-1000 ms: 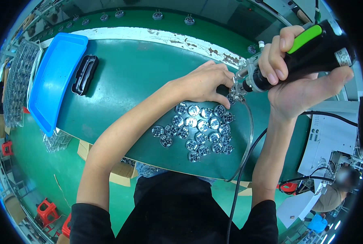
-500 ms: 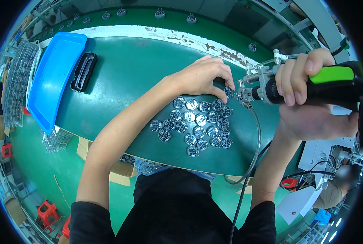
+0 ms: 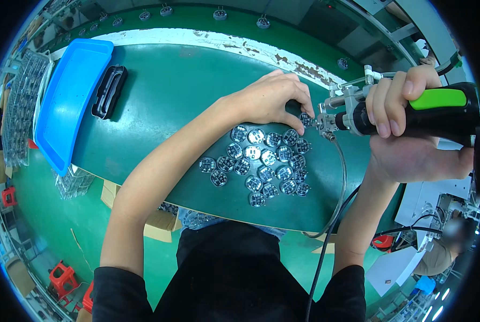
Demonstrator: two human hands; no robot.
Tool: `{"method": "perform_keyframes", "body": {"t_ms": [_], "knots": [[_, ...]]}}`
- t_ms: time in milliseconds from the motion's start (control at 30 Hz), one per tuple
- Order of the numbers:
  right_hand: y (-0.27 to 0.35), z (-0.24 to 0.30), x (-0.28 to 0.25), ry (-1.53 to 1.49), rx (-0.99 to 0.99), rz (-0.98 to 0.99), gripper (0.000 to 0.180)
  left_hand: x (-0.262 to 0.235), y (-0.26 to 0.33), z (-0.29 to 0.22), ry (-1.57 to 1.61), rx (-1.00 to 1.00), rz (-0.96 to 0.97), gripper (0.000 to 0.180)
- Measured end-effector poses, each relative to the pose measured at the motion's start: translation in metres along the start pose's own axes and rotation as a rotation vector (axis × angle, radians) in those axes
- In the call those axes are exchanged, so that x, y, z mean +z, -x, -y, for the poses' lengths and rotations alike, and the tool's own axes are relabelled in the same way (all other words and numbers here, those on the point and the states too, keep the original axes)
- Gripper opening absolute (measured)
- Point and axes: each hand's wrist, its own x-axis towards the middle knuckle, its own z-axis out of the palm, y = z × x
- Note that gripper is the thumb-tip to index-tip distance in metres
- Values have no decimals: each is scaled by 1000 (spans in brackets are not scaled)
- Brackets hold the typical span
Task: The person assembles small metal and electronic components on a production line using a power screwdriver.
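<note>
My left hand reaches to the far side of a cluster of round parts with small circuit boards on top. Thumb and fingers close round one round circuit-board part, which lies right at the metal tip of a handheld tool. My right hand is wrapped round that tool, black with a green panel and metal fittings at its front. A clear hose runs down from its tip. Several more round circuit-board parts lie on the green tabletop, nearer to me than the left hand.
On the left stand a blue tray and a black holder. Beyond the table's worn white edge, several similar parts sit in a row on a green strip. A black cable hangs beside my right forearm.
The whole view has shifted slightly. Both hands, the held part and the tool keep nearly the same places relative to each other.
</note>
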Motion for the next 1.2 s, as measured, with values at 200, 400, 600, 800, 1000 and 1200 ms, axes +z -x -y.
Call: {"method": "perform_keyframes", "body": {"t_ms": [200, 400, 600, 800, 1000, 1200], "knots": [[0, -3, 3, 1, 1, -9, 88, 1, 1, 1, -2, 1, 0, 36], [3, -2, -3, 5, 4, -20, 88, 1, 0, 0, 4, -6, 5, 36], [5, -2, -6, 7, 6, -30, 89, 1, 0, 1, 2, -1, 2, 36], [7, -3, -5, 8, 6, -40, 89, 1, 1, 1, 7, 1, -8, 36], [6, -5, -5, 12, 8, -50, 90, 0, 0, -1, 10, -16, 15, 36], [6, -9, -7, 9, 18, -58, 90, 2, 0, -1, 13, -21, 10, 35]]}}
